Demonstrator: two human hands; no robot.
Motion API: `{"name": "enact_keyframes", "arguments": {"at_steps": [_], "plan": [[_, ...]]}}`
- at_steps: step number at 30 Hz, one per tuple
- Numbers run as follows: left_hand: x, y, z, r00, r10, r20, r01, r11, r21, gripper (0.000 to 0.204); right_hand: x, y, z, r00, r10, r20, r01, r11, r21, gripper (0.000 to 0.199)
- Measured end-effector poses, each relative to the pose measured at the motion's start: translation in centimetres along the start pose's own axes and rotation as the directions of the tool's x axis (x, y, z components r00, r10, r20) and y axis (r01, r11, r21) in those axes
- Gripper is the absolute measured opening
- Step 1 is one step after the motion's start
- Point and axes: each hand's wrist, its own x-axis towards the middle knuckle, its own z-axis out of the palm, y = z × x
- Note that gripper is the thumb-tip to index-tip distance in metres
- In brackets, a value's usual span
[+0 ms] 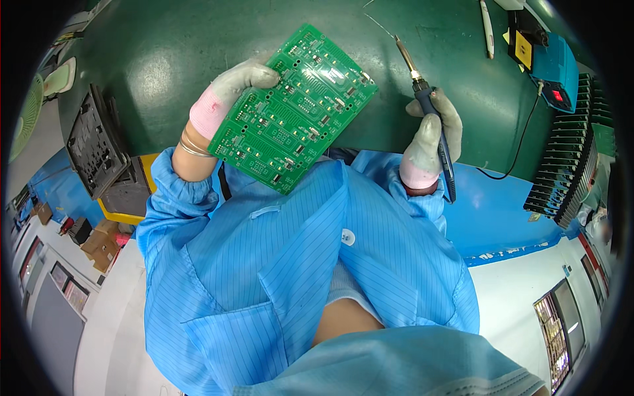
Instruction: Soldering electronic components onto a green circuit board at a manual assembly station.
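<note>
My left hand [239, 84], in a white glove with a pink cuff, grips a green circuit board [290, 112] by its upper left edge. The thumb lies on the board's face, and the other fingers are hidden behind it. Rows of small components cover the board, which is tilted toward me. My right hand [432, 135], gloved the same way, is closed around the dark handle of a soldering iron [421, 89]. The iron's metal tip points up and left, apart from the board. Beyond the tip, a thin strand of wire [378, 24] runs over the green table.
A blue soldering station [553, 72] with a red display stands at the far right, its black cable [522, 148] hanging near the table edge. Below it is a black slotted rack [564, 158]. A black tray-like frame [98, 142] leans at the left. A white pen-like stick [487, 30] lies farther back.
</note>
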Motion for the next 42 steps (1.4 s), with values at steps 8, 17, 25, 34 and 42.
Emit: {"name": "enact_keyframes", "arguments": {"at_steps": [8,17,25,34,42], "plan": [[0.0,-0.1,0.1,1.000,0.004,0.005,-0.004,1.000,-0.026,0.059,0.1,-0.2,0.1,1.000,0.018,0.022,-0.018,1.000,0.004,0.045],[0.0,-0.2,0.7,0.999,0.030,-0.026,-0.033,0.994,-0.103,0.024,0.1,-0.2,0.3,0.999,-0.031,0.014,0.031,0.999,0.013,0.045],[1.2,-0.1,-1.1,0.996,0.023,0.092,-0.020,0.999,-0.040,0.027,0.2,-0.3,0.6,0.999,-0.012,0.046,0.011,1.000,0.012,0.048],[0.6,0.6,-0.4,0.953,-0.078,0.293,-0.021,0.947,0.321,0.074,2.2,-1.2,-0.8,0.929,0.124,0.349,-0.234,0.927,0.293,0.050],[0.4,1.3,1.8,0.924,-0.070,0.376,-0.164,0.817,0.554,0.080,6.7,-1.2,-2.5,0.818,0.000,0.575,-0.195,0.941,0.277,0.043]]}}
